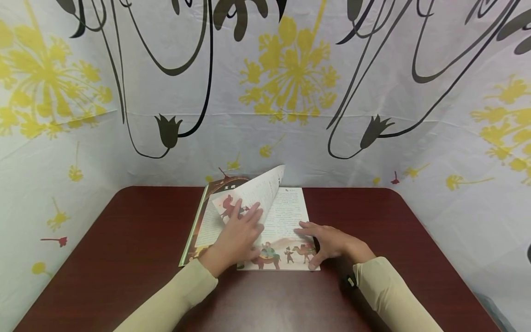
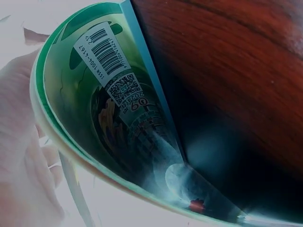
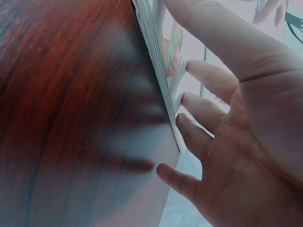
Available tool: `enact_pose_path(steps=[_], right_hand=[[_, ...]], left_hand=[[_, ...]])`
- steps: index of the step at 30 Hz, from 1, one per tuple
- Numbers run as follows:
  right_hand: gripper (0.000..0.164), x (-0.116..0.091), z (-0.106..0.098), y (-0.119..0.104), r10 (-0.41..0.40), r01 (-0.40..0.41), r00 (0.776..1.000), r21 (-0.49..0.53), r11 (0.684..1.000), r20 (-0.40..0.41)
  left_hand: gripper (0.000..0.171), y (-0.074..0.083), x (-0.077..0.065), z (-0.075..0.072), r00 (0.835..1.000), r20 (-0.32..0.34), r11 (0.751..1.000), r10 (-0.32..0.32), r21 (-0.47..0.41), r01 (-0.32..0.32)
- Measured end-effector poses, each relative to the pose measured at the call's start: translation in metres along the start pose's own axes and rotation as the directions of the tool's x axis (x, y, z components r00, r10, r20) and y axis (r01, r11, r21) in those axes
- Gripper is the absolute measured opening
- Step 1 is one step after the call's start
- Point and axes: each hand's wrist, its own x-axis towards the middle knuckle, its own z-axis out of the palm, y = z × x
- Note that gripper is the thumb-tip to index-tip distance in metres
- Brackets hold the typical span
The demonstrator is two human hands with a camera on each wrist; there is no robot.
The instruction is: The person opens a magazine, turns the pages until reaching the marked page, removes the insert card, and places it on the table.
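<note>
An illustrated magazine (image 1: 286,210) lies spread on the table, with text and drawings of people and camels. One page (image 1: 261,189) stands lifted and curls over toward the left. My left hand (image 1: 236,237) rests against that page, its fingers extended. In the left wrist view, a curled green cover (image 2: 80,113) with a barcode bulges beside the palm. My right hand (image 1: 333,242) is at the magazine's right edge, fingers spread over the page and thumb near the lower corner. The right wrist view has its fingertips beside the stacked page edges (image 3: 158,56).
The dark red-brown wooden table (image 1: 124,244) extends to both sides of the magazine and in front of it. Behind it hangs a white cloth (image 1: 257,143) with yellow flowers and dark stems. A small dark object (image 1: 350,280) sits at the right cuff.
</note>
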Motion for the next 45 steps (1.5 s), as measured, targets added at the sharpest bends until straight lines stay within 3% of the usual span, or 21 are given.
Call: enact_pose_path(steps=[11,21,28,38,45], right_hand=[[0.103,-0.001,0.000,-0.001,-0.003,0.003,1.000,0.015,1.000,-0.006],[0.103,0.000,-0.001,-0.001,0.001,-0.001,1.000,0.003,1.000,-0.005],[0.102,0.001,-0.001,0.000,-0.005,0.005,1.000,-0.012,1.000,-0.003],[0.102,0.000,-0.003,-0.003,0.010,-0.010,1.000,-0.032,0.999,0.007],[0.103,0.000,-0.002,-0.004,-0.005,0.005,1.000,-0.034,0.999,0.006]], left_hand=[[0.048,0.000,-0.001,-0.002,0.996,0.085,0.999,-0.026,0.025,0.024],[0.047,-0.003,-0.005,-0.010,0.986,0.145,0.995,-0.083,-0.035,0.089],[0.047,-0.003,-0.006,-0.012,0.960,0.249,0.981,-0.130,-0.106,0.160],[0.049,-0.004,-0.006,-0.010,0.919,0.345,0.928,-0.193,-0.239,0.285],[0.057,-0.004,-0.005,-0.008,0.909,0.368,0.904,-0.198,-0.291,0.314]])
